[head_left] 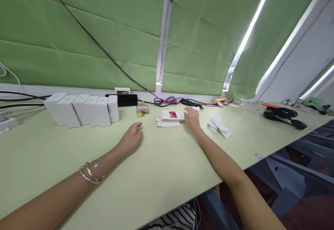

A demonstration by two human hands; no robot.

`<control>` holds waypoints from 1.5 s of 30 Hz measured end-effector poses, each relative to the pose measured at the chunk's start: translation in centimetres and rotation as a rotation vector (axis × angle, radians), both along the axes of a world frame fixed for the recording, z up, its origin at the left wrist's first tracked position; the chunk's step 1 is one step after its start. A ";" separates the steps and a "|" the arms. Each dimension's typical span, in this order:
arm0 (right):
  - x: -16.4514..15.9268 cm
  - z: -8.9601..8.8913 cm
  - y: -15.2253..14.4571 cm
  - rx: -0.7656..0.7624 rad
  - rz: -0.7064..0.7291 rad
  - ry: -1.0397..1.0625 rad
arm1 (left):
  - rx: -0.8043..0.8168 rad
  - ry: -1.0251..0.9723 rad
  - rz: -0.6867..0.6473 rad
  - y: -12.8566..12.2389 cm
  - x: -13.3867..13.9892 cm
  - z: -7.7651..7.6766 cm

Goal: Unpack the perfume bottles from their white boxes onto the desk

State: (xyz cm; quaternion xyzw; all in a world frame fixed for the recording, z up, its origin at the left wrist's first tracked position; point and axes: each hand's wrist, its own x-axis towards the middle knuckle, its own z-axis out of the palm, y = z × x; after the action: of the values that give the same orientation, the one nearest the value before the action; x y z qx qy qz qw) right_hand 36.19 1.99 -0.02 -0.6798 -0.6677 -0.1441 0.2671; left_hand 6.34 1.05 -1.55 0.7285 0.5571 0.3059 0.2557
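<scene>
With its fingers at the far corner and thumb near the front edge, my right hand (192, 118) grips the right end of a white box (172, 115) printed with a pink picture. Under that box lies a white piece of carton (169, 123) with flaps showing at its left. My left hand (130, 137) hovers left of them, fingers apart, holding nothing. Just beyond it are a round glass perfume bottle (142, 108) and a small gold cap (139, 115).
Several white boxes (100, 112) stand in a row at the left, beside a black phone (127, 100). Crumpled white paper (219, 125) lies right of my right hand. Coiled cables (191, 103) run along the wall. A black headset-like device (284, 117) sits far right.
</scene>
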 end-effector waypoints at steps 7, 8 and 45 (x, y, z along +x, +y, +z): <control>-2.2 -1.6 0.4 -0.284 0.181 -0.093 | -0.017 0.003 -0.019 -0.3 0.1 0.2; -2.5 -1.8 0.5 -0.330 0.221 -0.112 | -0.020 0.002 -0.024 -0.3 0.1 0.2; -5.4 -3.2 5.7 0.030 0.121 -0.070 | 0.597 0.723 0.447 4.0 -7.8 6.0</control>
State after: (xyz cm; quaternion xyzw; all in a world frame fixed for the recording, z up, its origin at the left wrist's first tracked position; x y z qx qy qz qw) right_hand 30.79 7.72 -3.21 -0.6288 -0.7142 -0.1612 0.2618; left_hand -1.41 5.09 4.43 0.6922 0.6401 0.2274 -0.2436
